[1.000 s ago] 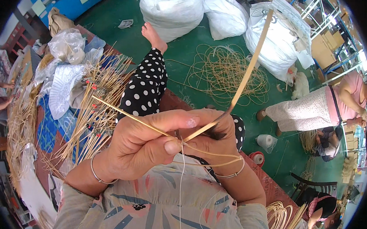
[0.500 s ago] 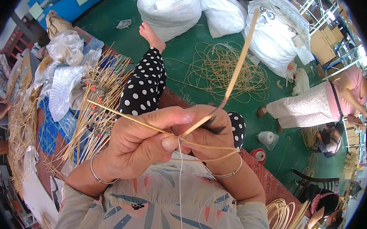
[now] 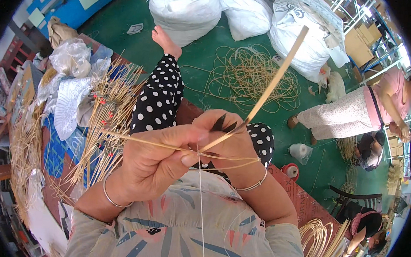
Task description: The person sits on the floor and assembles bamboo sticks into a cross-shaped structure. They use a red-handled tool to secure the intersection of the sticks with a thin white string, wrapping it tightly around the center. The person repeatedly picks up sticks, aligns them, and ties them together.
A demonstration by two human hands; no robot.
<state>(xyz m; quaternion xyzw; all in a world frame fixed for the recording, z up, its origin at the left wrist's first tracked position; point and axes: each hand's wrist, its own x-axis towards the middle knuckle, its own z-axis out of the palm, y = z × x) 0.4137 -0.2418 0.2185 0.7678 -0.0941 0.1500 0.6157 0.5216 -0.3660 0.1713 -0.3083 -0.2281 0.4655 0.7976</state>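
My left hand (image 3: 154, 160) pinches a thin cane strip (image 3: 120, 136) where it meets a wider, flat bamboo strip (image 3: 275, 81). The flat strip slants up and right across my right hand, with a dark stretch partway along it. From the joint, a narrow loop of cane (image 3: 234, 159) reaches toward my right wrist. White thread (image 3: 201, 203) runs from the joint down past my shirt. My right hand (image 3: 230, 146) is curled close beside the joint, with dark pointed blades (image 3: 223, 123), like small snips, showing from it. Its fingertips are partly hidden.
Bundled sticks (image 3: 109, 122) with red bits lie on the left. A loose coil of cane (image 3: 253, 79) and white sacks (image 3: 187, 9) are ahead on the green floor. Spools of thread (image 3: 300, 153) and bent cane hoops (image 3: 319, 236) lie at right. Other people (image 3: 381, 101) are nearby.
The flat strip has swung down and to the right. My right hand has opened out slightly from the joint, and more of the dark blades shows. My left hand keeps its pinch.
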